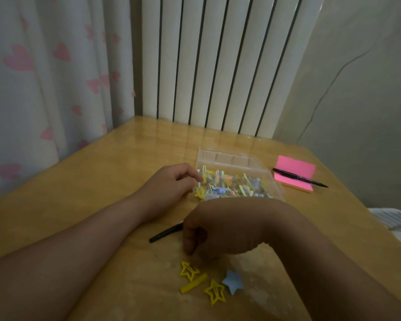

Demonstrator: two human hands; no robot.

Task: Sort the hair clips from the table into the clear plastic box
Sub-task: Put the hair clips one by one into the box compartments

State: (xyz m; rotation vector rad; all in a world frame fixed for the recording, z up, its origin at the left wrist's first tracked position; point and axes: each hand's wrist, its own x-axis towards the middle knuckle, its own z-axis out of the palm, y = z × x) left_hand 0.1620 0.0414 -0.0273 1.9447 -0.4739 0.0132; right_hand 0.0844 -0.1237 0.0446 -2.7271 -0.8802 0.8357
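The clear plastic box lies open in the middle of the wooden table, with several small coloured hair clips inside. My left hand rests at the box's left edge, its fingertips pinching a small white clip. My right hand hovers curled, fingers down, just above a cluster of loose clips near the front edge: a yellow star clip, a yellow bar clip, a second yellow star clip and a blue star clip. I cannot tell whether the right fingers touch any clip.
A black pen lies on the table, partly under my right hand. A pink sticky-note pad with another black pen across it sits right of the box. A white radiator and heart-print curtain stand behind the table.
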